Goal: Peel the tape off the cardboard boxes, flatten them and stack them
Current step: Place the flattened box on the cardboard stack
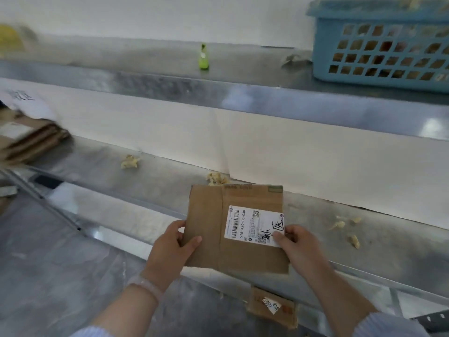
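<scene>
One flattened brown cardboard box [213,215] is held upright in both hands above the front edge of the lower steel shelf [170,188]. The left hand [170,244] is clamped on its left edge, thumb across the front. The right hand [298,246] pinches the right edge at a corner of the single white shipping label [252,224]. On that label one barcode, the code "516-K20-00-030" and black handwritten characters are seen.

One blurred stack of flattened cardboard [31,139] lies at the shelf's left end; its pieces cannot be counted. Two crumpled yellowish tape wads [130,162] and several smaller scraps [353,240] are scattered along the shelf. On the upper ledge stand one small green bottle [203,58] and one blue perforated plastic basket [379,45].
</scene>
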The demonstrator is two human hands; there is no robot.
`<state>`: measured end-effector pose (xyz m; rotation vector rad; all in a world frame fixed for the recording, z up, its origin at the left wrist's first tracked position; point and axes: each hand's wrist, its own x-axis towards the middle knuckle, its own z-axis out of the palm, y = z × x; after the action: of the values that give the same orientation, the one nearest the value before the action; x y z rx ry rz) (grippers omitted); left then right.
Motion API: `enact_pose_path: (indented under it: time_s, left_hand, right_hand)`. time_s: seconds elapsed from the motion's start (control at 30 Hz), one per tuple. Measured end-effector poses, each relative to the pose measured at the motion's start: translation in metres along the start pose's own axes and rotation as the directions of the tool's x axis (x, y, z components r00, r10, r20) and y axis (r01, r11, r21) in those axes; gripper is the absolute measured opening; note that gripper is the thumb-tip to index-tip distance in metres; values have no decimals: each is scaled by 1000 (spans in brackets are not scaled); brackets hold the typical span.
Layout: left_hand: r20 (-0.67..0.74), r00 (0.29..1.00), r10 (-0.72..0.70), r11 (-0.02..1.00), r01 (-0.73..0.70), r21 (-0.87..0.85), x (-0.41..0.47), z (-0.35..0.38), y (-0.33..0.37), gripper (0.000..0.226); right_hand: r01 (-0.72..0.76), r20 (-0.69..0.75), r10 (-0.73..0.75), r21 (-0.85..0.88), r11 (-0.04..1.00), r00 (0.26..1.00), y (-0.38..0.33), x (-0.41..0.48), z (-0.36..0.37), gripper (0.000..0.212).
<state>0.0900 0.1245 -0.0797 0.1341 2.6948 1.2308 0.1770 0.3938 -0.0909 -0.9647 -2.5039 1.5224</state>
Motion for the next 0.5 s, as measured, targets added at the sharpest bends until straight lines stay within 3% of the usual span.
enact_pose_path:
  time_s: [0.2, 0.5]
  left_hand:
    - [-146, 989, -33, 999, 27, -40, 18, -83, -53, 42]
    - [-303, 948, -97, 995, 96, -16, 57, -261, -166, 43]
  right_hand:
    - [143, 68, -142, -7, 990, 987, -82, 1, 76, 11]
    - [279, 196, -275, 7, 960, 941, -203, -7, 268, 13]
